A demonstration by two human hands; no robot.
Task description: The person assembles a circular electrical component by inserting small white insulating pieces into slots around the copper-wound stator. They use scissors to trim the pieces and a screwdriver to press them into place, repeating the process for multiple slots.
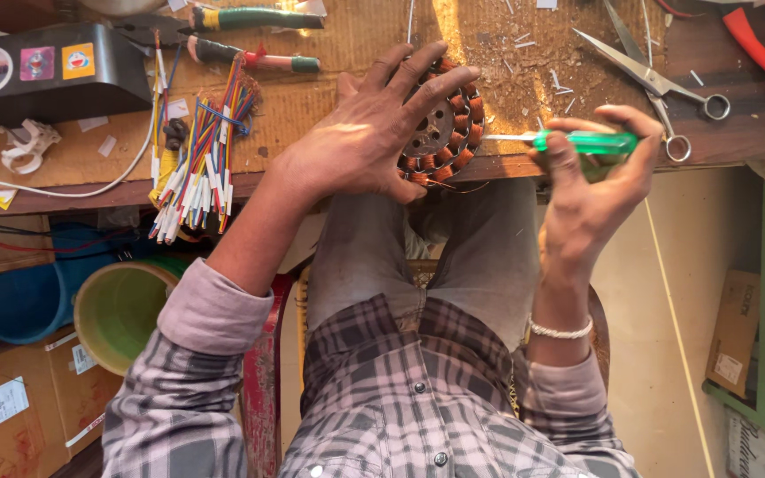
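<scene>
Head view looks straight down at your lap and the edge of the wooden workbench [329, 106]. Your left hand [374, 133] lies flat over the round motor stator [449, 124], fingers spread wide across its top, pressing it against the bench edge. The stator shows copper-coloured windings around its rim and a dark metal hub at its middle; it sits right at the near edge of the bench, above your knees.

Just beside the stator, on the far side from your left forearm, your right hand [591, 190] is closed around a green-handled screwdriver [577, 142], thumb and fingers pinching the translucent handle. Its thin metal shaft points toward the stator rim; whether the tip touches the windings you cannot tell.

Beyond the screwdriver from the stator lie a pair of scissors [657, 84] amid small white offcuts. On the other side of the stator, past your left wrist, a bundle of coloured wires [201, 159] hangs over the bench edge. Farther along sits a black box with stickers [46, 71], and below the wires stands a green bucket [117, 310].
</scene>
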